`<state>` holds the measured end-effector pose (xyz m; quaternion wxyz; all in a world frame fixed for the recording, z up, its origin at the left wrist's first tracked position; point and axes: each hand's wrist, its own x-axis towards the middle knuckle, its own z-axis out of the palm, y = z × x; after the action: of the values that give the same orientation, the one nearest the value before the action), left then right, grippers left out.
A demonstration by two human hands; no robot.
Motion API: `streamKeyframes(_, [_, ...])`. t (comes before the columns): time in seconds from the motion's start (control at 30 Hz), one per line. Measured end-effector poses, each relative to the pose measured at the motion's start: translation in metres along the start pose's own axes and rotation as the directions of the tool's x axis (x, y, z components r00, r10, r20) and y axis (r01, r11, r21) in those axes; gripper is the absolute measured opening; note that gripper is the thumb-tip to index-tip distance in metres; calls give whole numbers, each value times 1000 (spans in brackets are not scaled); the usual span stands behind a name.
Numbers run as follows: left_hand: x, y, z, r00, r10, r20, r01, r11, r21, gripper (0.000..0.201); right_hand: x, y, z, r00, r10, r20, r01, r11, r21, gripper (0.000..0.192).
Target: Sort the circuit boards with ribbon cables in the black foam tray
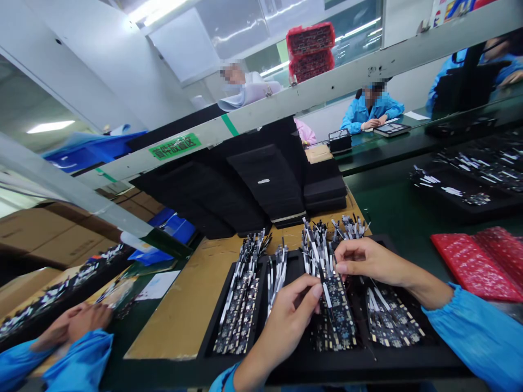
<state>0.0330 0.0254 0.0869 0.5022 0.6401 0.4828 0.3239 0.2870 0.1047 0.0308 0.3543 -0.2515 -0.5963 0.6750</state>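
A dark circuit board [342, 313] with white and black ribbon cables lies tilted above a black foam tray [368, 363]. My left hand [288, 313] is at the board's left edge, thumb and forefinger pinched together. At its upper right, my right hand [368, 262] pinches near the base of the cables; the fingers hide the exact contact. Similar boards [239, 313] stand in a packed row in the tray's left compartment. Another fan of boards [394, 321] fills the right compartment, below my right wrist.
Stacked black foam trays [265, 179] stand behind on brown cardboard [163, 321]. Red bubble wrap [478, 261] lies at right, near another tray of boards [461, 185]. A metal shelf beam [253, 117] crosses above. A co-worker's clasped hands [77, 324] rest at left.
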Motion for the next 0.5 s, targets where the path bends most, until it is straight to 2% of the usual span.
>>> streamKeyframes(0.2, [2,-1,0,999,-33,20,35,996,-81,37,0,0,0,1000,-4,9,5,1000,-27,53])
streamKeyframes(0.5, [3,-1,-1,999,-39,33,42,993,-114,37,1,0,-1,999,-20,28,20,1000,-14,62])
